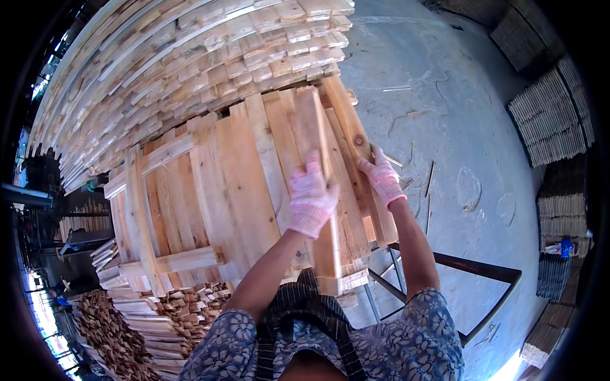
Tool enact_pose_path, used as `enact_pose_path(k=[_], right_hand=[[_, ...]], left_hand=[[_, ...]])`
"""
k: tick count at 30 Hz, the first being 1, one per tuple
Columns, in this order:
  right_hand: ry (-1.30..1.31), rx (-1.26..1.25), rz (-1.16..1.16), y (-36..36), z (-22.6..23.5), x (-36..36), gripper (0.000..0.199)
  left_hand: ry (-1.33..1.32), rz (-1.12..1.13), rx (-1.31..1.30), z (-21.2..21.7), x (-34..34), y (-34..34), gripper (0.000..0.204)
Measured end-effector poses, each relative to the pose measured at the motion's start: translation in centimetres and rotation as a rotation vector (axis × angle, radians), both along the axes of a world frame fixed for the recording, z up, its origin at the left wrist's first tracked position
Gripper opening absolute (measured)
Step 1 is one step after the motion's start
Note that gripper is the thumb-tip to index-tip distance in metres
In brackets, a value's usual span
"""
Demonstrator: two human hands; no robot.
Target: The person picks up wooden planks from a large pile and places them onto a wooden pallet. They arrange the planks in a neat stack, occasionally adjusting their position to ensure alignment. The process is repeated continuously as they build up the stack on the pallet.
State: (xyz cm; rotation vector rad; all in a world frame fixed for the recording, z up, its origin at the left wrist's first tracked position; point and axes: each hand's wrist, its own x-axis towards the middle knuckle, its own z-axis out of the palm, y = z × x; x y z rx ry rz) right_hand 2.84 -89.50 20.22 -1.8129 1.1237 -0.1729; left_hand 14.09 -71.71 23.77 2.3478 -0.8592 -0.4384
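Both my hands wear pinkish-white knitted gloves. My left hand (312, 198) is closed round a long wooden board (327, 254) that is tipped up on edge; slight blur softens this hand and the board. To its right, my right hand (381, 178) grips the outer edge of another board (348, 117) with a dark knot, at the right end of the pile. Under both hands lies a layer of planks (238, 184) set side by side, running away from me. A crosswise batten (171, 261) and a long narrow strip (141, 216) lie on its left part.
A tall stack of boards (222, 57) rises behind the planks. Cut wood pieces (108, 330) are heaped at lower left. A black metal frame (476, 267) juts out at right over the grey concrete floor (445, 127), where thin slivers lie. Bundled boards (549, 117) line the far right.
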Motion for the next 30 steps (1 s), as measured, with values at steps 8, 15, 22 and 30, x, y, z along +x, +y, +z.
enact_pose_path(k=[8, 15, 22, 30], right_hand=[[0.033, -0.108, 0.031, -4.8, -1.5, -2.6, 0.076], [-0.122, -0.019, -0.028, -4.1, -1.5, -3.3, 0.071], [0.107, -0.035, 0.059, -3.8, -2.1, 0.1, 0.067], [0.400, -0.636, 0.111, -1.1, -1.4, 5.0, 0.082]], left_hand=[[-0.449, -0.082, 0.189, -3.7, -2.4, -13.2, 0.066], [-0.405, -0.299, -0.167, -3.5, -2.3, -6.0, 0.066], [-0.583, -0.472, 0.089, -6.2, -4.4, -4.3, 0.069], [-0.394, -0.275, -0.596, -5.8, -2.7, -0.9, 0.055]])
